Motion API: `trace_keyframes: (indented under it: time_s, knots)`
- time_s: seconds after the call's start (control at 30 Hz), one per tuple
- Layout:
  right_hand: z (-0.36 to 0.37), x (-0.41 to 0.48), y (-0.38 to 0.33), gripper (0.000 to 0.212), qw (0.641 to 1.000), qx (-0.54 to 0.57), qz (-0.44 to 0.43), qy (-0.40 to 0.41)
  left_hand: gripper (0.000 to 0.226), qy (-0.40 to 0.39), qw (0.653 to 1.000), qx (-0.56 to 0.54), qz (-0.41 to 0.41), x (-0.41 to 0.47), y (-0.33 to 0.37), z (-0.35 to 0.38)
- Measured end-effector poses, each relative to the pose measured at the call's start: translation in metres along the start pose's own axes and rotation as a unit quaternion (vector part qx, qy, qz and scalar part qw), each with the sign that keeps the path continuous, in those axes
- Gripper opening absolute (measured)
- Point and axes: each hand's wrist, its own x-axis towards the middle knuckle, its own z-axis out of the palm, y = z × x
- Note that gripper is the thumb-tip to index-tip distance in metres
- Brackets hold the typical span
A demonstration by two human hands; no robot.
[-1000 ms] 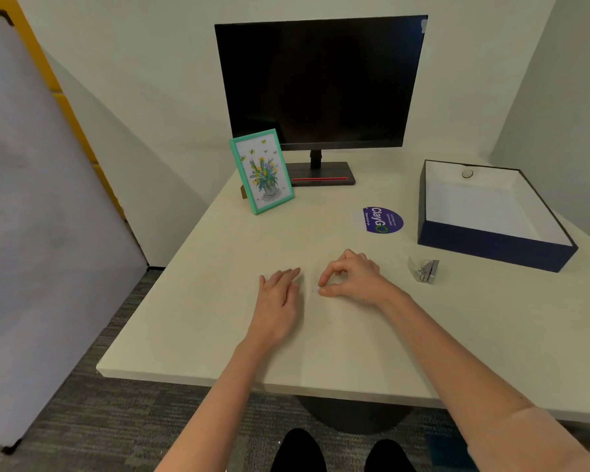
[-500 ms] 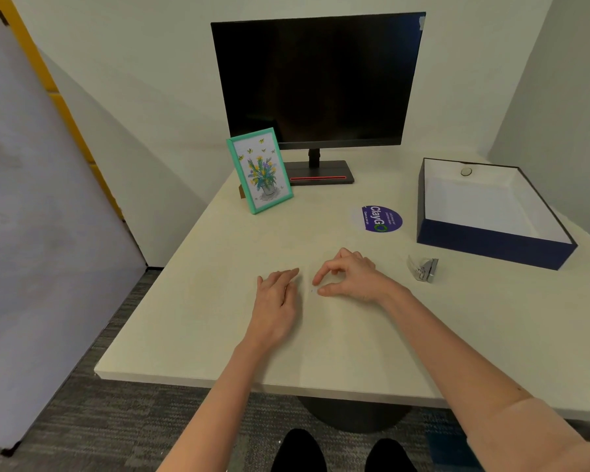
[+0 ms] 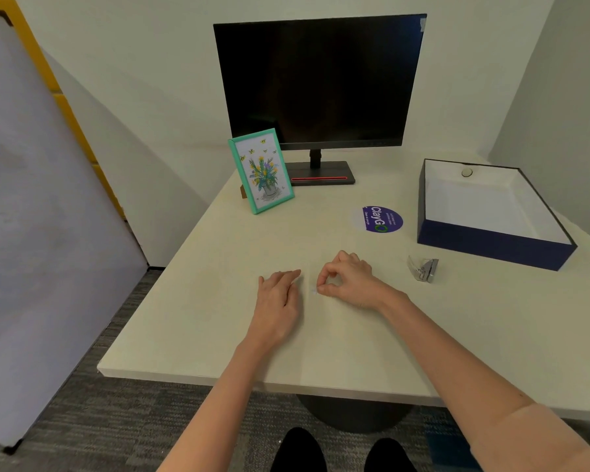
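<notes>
Two hands: both rest on the table [image 3: 457, 335], near its front edge and close to each other.
Left hand [image 3: 278, 298]: lies flat, palm down, fingers straight and together, gripping nothing.
Right hand [image 3: 349, 281]: fingers curled, thumb and forefinger tips meeting in a pinch that points toward the left hand.
Pale speck [image 3: 314, 291]: a tiny light scrap right at the pinching fingertips, low against the tabletop; too small to say what it is.
Speck and hands: it sits in the narrow gap between them, touching the right hand's fingertips and just beside the left hand's forefinger, apart from it.
Metal tool [image 3: 424, 268]: small and silvery, on the table to the right of the right hand, apart from it.
Box [image 3: 491, 243]: open, dark blue outside, white inside, at the right edge.
Sticker [image 3: 378, 218]: round, purple and white, beyond the right hand.
Picture frame [image 3: 261, 170]: teal, leaning upright, with a flower print.
Monitor [image 3: 321, 80]: dark screen at the back, behind the frame.
</notes>
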Motion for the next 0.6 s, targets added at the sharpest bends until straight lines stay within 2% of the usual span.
trace_keyframes:
  time_s: [0.1,0.17,0.33,0.43,0.53,0.6]
  knots:
    - [0.009,-0.003,-0.001,0.006,1.0,-0.023,0.007,0.019,0.038,0.01,1.0,0.03,0.004,0.001,-0.001,0.002]
    - [0.011,-0.004,-0.001,0.007,0.999,-0.023,0.014,0.029,0.034,0.025,0.996,0.086,0.01,0.0,0.0,0.004]
    - [0.001,-0.011,0.005,0.005,0.988,0.132,0.055,0.052,0.028,0.064,0.974,0.217,0.017,-0.009,0.009,0.009]
    - [-0.007,-0.016,0.008,0.004,0.981,0.166,0.068,0.07,0.042,0.029,0.965,0.259,0.028,-0.018,0.016,0.017]
    - [-0.01,-0.021,0.011,0.004,0.979,0.174,0.077,0.077,0.061,-0.042,0.961,0.273,0.015,-0.021,0.025,0.023]
    - [-0.011,-0.025,0.011,0.002,0.977,0.181,0.08,0.076,0.066,-0.079,0.957,0.278,0.01,-0.02,0.03,0.025]
